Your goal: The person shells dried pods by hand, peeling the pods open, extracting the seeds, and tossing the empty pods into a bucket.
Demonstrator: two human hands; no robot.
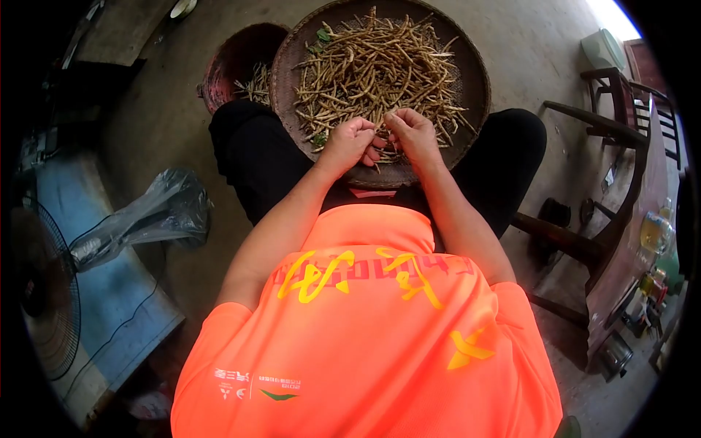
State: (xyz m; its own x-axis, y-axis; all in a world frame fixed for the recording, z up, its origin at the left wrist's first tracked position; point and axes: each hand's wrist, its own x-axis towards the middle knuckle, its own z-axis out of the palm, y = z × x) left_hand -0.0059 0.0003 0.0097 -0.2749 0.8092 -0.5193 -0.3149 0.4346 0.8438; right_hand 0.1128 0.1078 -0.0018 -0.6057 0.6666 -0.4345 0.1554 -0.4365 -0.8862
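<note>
A round woven tray [476, 80] rests at my lap between my knees, heaped with dry, yellow-brown bean pods [376, 69]. My left hand [349, 146] and my right hand [414, 139] are close together over the tray's near side. Both have their fingertips pinched on what looks like a bean pod [379, 125], mostly hidden by the fingers. A few green leaves [323, 35] lie among the pods. Left of the tray stands a reddish tub [219, 77] with dry, pale pods or husks [257, 84] inside.
At left are a fan [47, 292], a blue-topped table [109, 292] and a clear plastic bag [157, 212]. A wooden chair [613, 109], a pale bucket [604, 50] and a table holding bottles [657, 230] stand at right.
</note>
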